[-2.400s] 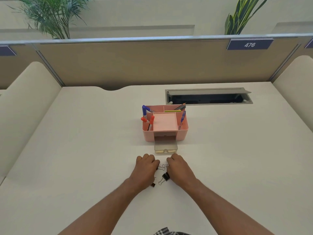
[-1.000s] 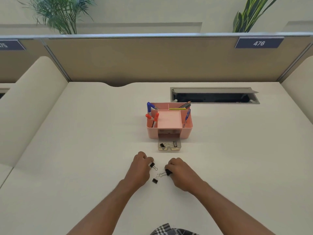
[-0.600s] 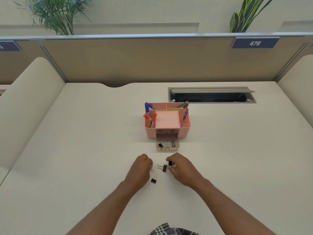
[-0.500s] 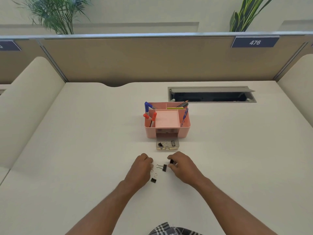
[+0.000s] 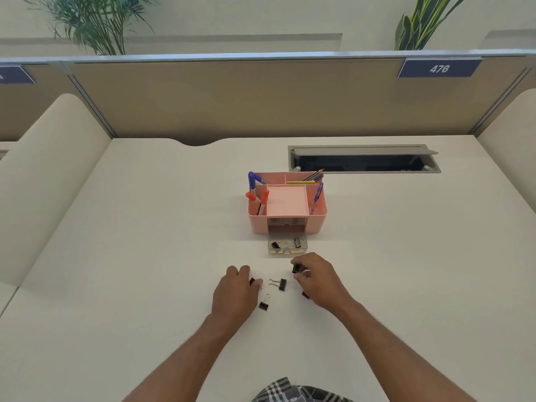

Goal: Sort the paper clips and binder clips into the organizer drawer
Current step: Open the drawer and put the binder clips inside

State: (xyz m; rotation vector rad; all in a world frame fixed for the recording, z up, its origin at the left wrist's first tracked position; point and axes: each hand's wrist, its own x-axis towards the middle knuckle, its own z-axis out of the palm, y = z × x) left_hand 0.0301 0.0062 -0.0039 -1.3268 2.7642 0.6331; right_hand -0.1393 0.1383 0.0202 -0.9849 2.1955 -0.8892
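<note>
A pink desk organizer (image 5: 317, 220) stands mid-desk with its clear drawer (image 5: 287, 251) pulled out toward me; two black binder clips and some wire clips lie inside. My right hand (image 5: 319, 281) is just in front of the drawer, fingers pinched on a black binder clip (image 5: 295, 268). My left hand (image 5: 236, 291) rests on the desk with a small dark clip (image 5: 251, 281) at its fingertips. Two black binder clips lie loose between the hands, one (image 5: 280, 284) nearer the drawer and one (image 5: 264, 303) closer to me. Another dark clip (image 5: 305, 295) peeks from under my right hand.
Pens and markers stand in the organizer's compartments (image 5: 255, 188). An open cable tray (image 5: 364, 162) is set into the desk behind it. A tan partition (image 5: 232, 100) closes off the back, and padded side panels flank the cream desk (image 5: 145, 256).
My right hand has lifted a binder clip and moved it forward toward the drawer. The left hand has shifted slightly, fingers on a clip. More clips lie in the drawer than 2.4 s ago.
</note>
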